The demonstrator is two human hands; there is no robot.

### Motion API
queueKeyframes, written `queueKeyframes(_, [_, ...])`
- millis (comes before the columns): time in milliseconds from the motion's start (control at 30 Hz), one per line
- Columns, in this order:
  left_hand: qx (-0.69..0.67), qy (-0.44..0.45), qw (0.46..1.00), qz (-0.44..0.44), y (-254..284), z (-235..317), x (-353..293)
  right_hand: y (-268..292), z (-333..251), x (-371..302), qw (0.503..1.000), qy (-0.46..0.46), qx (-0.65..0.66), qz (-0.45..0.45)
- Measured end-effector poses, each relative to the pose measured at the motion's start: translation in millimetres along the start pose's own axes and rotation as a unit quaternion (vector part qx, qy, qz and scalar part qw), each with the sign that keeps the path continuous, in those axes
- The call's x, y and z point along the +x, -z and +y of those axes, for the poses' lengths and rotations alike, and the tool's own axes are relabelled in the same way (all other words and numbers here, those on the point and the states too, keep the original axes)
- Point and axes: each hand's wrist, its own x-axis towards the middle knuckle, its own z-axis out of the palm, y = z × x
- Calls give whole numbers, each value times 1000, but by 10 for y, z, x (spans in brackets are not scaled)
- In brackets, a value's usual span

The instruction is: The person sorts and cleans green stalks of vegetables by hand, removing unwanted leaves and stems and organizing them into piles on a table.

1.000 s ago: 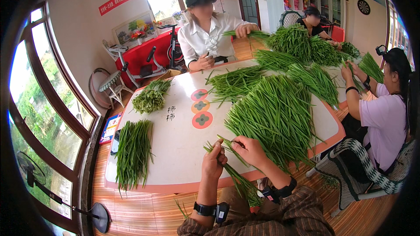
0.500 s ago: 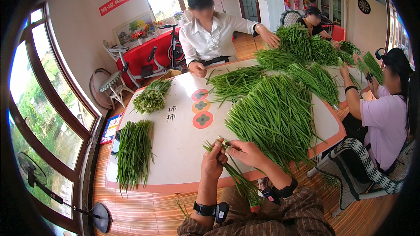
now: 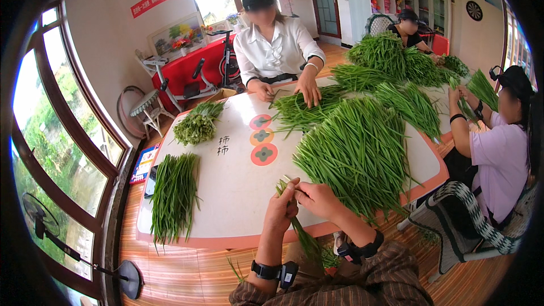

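Note:
My left hand [image 3: 280,211] is closed round a small bunch of garlic chives [image 3: 306,241], close to the table's near edge. Pale stalk ends poke out above the fist, and the green leaves hang down over my lap. Against the left thumb, my right hand [image 3: 321,200] is closed in a pinch at the stalks; its fingertips are partly hidden. A big heap of garlic chives [image 3: 354,156] lies just beyond my right hand. To the left, a neat pile of chives [image 3: 174,197] rests at the table's corner, with another bundle [image 3: 198,123] farther back.
The white table [image 3: 226,204] has a pink rim. Across it, a person in white [image 3: 276,51] touches more chives [image 3: 309,107]. On the right sits a person in a pink shirt [image 3: 493,153] holding chives; a third sits farther back. A fan [image 3: 130,279] stands at left.
My right fingers have drawn in closer to the left thumb, and the held bunch looks narrower. The person opposite has brought a hand from the far heap to the chives in front.

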Motion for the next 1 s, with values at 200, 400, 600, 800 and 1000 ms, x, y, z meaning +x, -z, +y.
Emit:
queueKeyframes(200, [23, -25, 999, -3, 89, -59, 36, -118, 22, -28, 993, 68, -89, 44])
queueKeyframes(400, [-43, -85, 986, 135, 374, 117, -21, 44, 108, -58, 999, -38, -19, -21])
queueKeyframes(600, [-120, -140, 974, 128, 431, 268, -69, 34, 432, -14, 959, -3, -284, -2])
queueKeyframes(800, [-171, -112, 976, 74, 486, 251, -114, -165, 470, 100, 921, -69, -379, -54])
queueKeyframes(1000, [-211, -20, 975, 67, 454, 100, -52, -81, 508, 57, 956, -40, -290, -1])
